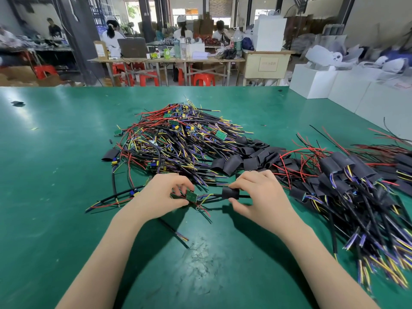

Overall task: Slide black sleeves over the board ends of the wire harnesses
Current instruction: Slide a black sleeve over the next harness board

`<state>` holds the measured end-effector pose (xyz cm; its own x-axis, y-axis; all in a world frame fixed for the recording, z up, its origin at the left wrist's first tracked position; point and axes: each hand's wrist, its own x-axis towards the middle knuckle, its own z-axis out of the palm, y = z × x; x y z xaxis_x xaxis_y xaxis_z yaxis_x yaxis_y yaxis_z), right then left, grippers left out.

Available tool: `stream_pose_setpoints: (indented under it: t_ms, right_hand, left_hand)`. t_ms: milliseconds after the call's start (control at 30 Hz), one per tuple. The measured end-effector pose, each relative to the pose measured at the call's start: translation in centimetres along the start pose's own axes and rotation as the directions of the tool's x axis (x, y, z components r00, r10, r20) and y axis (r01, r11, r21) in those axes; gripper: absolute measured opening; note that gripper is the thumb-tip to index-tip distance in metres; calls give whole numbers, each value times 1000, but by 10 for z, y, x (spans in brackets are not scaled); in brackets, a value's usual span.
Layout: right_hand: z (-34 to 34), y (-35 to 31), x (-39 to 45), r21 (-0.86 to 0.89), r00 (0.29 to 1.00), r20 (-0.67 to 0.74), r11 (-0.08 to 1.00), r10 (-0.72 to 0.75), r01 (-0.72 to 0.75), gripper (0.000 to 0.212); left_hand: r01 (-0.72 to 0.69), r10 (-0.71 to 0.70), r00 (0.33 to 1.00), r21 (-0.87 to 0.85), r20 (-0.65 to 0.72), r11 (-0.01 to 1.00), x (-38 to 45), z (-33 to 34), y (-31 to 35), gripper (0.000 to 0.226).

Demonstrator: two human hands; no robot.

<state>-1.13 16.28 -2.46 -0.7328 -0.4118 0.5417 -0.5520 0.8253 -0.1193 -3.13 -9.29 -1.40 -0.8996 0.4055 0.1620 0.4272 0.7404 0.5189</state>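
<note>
My left hand (163,194) pinches a small green circuit board (191,195) at the end of a wire harness, just above the green table (55,186). My right hand (258,192) pinches a black sleeve (230,193) threaded on the harness's black cable, a short way right of the board. Coloured wires run between board and sleeve. Behind my hands lies a big pile of bare harnesses (178,139). Loose black sleeves (245,158) are heaped to its right. A pile of sleeved harnesses (356,186) fills the right side.
One stray sleeve (110,155) lies left of the bare pile. A loose cable end (176,233) rests between my forearms. White boxes (334,85) stand beyond the table's right edge. People sit at work tables (167,60) far behind.
</note>
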Motion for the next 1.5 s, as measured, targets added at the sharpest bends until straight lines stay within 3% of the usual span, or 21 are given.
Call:
stream_pose_setpoints:
  t_ms: [167,433,767,967,1067,1333,1500]
  right_hand:
    - [2,-3,-1,28,999,31,1000,-7,6,23]
    - [0,-5,0,166,1000,14,986,-9,7,21]
    - [-4,-13,1,469,995,-90,883,42,5,16]
    - [-6,-13,3,446,987,-158,894,36,38,22]
    - [-7,-14,2,443,984,-173,895,38,44,23]
    - [-8,-17,3,519,983,-156,855,91,3,21]
    - [-7,-18,3,539,976,-174,842,128,-15,27]
  left_hand:
    - [-70,70,994,-2,-79,998,1,3,2,12]
    - [-187,170,975,-113,-146,976,2,7,14,10]
    - [-144,122,989,-415,-80,898,4,12,16,7]
    - [-140,123,990,-484,-68,864,6,12,19,8]
    - [-131,126,991,-537,-45,833,4,13,20,19]
    - [-241,187,961,-293,-203,925,3,15,24,24]
    - [-258,199,951,-253,-235,932,1,15,27,26]
